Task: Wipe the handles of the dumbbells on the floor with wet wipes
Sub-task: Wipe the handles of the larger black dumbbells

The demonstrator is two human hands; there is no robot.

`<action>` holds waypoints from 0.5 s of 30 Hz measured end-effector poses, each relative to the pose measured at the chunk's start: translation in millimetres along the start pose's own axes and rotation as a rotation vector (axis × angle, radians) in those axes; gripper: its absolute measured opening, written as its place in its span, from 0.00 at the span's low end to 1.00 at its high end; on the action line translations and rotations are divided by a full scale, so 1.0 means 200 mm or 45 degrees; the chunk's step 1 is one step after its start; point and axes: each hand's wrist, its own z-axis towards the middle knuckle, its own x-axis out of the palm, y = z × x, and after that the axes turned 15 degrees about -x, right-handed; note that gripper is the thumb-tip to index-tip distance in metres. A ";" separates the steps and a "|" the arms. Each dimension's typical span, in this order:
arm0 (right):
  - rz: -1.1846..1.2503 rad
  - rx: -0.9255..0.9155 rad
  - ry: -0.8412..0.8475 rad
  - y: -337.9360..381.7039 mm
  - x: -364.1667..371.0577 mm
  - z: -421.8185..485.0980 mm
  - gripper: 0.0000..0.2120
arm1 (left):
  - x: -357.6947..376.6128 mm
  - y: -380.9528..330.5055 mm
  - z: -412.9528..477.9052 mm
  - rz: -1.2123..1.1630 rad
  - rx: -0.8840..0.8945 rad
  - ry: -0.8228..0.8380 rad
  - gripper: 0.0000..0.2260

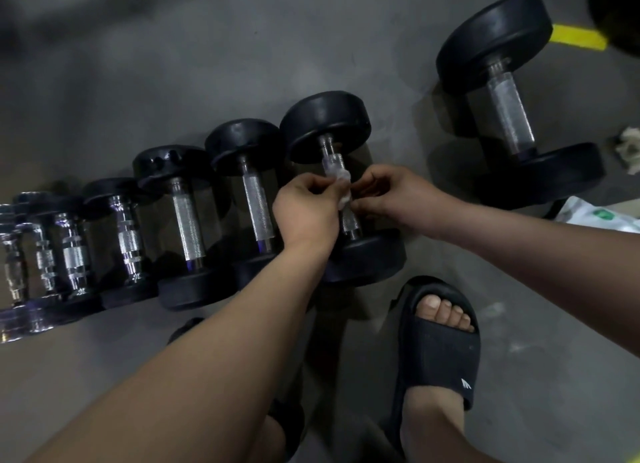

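The grey floor (pixel 214 67) carries everything, with no edge of it in view and only a yellow line (pixel 578 37) painted at the far right. The biggest dumbbell (pixel 495 36) lies apart from the rest near that line, its knurled handle bare. The others form a row of dumbbells (pixel 188 220) set side by side, heads touching or nearly so. They shrink from black rubber-ended ones to small chrome ones at the left, which probably lets the person work along them in turn.

The dumbbell being cleaned (pixel 325 123) is the largest in the row and lies at its right end. Its handle (pixel 349 220) points away from the person, so both hands can come at it from either side. A foot in a black slipper (pixel 438 345) is planted just short of its near head. A white packet with a green mark (pixel 602 216), probably the wipes, lies at the right within reach.

The left hand (pixel 304 209) and the right hand (pixel 391 192) meet over the handle. Each has its fingertips curled and pinching one side of the wet wipe (pixel 341 189). The wipe sits bunched against the middle of the bar. Whether it wraps right round the bar I cannot tell. A crumpled wad (pixel 628 147), probably a used wipe, lies beside the biggest dumbbell.
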 end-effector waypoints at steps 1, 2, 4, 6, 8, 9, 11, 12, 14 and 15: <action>0.016 0.012 0.001 0.00 0.00 0.00 0.13 | 0.01 -0.03 0.03 -0.067 -0.074 -0.013 0.08; 0.028 0.021 0.001 0.01 0.00 0.00 0.13 | 0.01 -0.07 0.05 -0.157 -0.166 -0.013 0.07; 0.044 0.033 -0.002 0.02 0.01 -0.01 0.13 | 0.03 -0.12 0.09 -0.319 -0.314 0.007 0.07; 0.041 0.034 -0.013 0.02 0.01 -0.01 0.13 | 0.03 -0.11 0.10 -0.372 -0.384 0.031 0.09; 0.029 0.025 -0.027 0.02 0.01 -0.02 0.12 | 0.02 -0.06 0.07 -0.356 -0.459 0.061 0.10; 0.026 0.019 -0.031 0.01 0.01 -0.01 0.11 | 0.01 -0.03 0.05 -0.336 -0.490 0.073 0.11; 0.026 0.010 -0.030 0.00 0.01 -0.01 0.10 | 0.00 -0.01 0.03 -0.287 -0.473 0.098 0.09; 0.033 0.008 -0.029 0.00 0.01 -0.01 0.09 | 0.01 -0.02 0.03 -0.254 -0.428 0.112 0.08; 0.051 0.006 -0.031 0.00 0.01 0.00 0.09 | 0.03 -0.06 0.03 -0.197 -0.349 0.127 0.08; 0.053 0.002 -0.029 0.00 0.02 0.00 0.08 | 0.03 -0.08 0.04 -0.189 -0.351 0.120 0.08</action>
